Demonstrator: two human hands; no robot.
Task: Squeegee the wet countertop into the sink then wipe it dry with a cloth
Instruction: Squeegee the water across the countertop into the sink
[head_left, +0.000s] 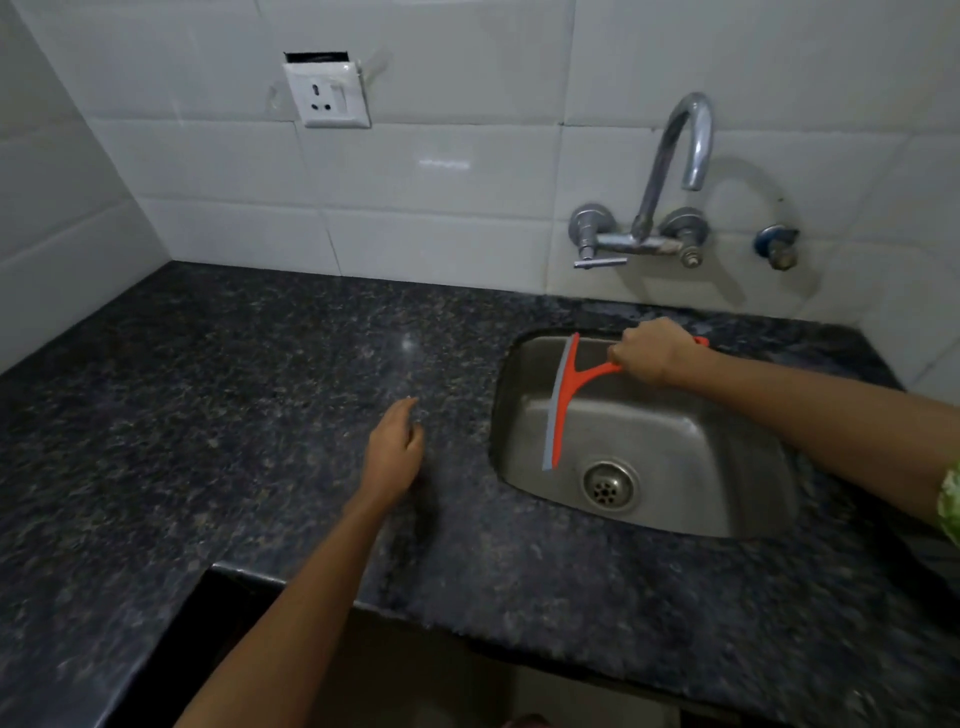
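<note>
The squeegee stage appears to be in hand: the right hand (649, 351) has its fingers curled round the orange handle of the squeegee (563, 402), which hangs over the sink (737, 514) with its blade running across the basin's left half, from near the back rim down toward the drain (609, 483). Whether the blade touches the steel cannot be told. The left hand (395, 449) lies spread and relaxed, fingers loosely extended, low over the dark granite tabletop (234, 415) just left of the sink, holding nothing; contact with the stone cannot be confirmed. Wetness on the tabletop is not plainly visible; only a faint sheen shows toward its middle. In my judgement the pass into the basin is at its end, and the next move calls for lifting the blade back to the far left edge for another stroke, or setting it down and fetching a cloth. No cloth is in view. Count: 1 squeegee, 1 sink, 1 drain, 1 tap (675, 171) on the tiled wall behind the back edge, 1 separate valve (776, 247) to its right, 1 wall socket (328, 93), 2 hands.
</note>
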